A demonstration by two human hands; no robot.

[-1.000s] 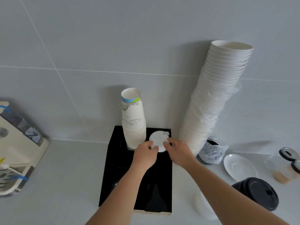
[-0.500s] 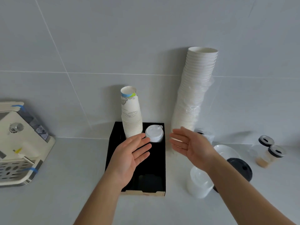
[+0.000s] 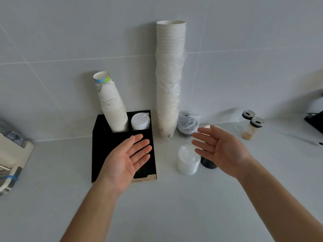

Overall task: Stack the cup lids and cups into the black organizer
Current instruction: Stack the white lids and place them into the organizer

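Both hands held open-palmed, nothing gripped.

The left hand (image 3: 125,160) is spread over the matte black organizer (image 3: 99,154); paper cups (image 3: 114,110) and white lids (image 3: 140,121) are slotted at its back, translucent, possibly plastic lids (image 3: 187,160) left on the counter (image 3: 166,206) by the right hand (image 3: 221,150).

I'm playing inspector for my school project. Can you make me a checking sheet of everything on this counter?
Surface: pale grey counter, no spills seen.
Job's things: black organizer against the wall; printed cup stack leaning in its back left slot; white lids in the back right slot; tall white cup stack on the counter beside it; clear lid stack and black lid stack in front of that.
Clutter: bagged dark lids; two small jars.
Hands: left hand and right hand open, palms up, fingers holding nothing.
Cables: nothing seen.
Surroundings: grey tiled wall; cream appliance at left edge.
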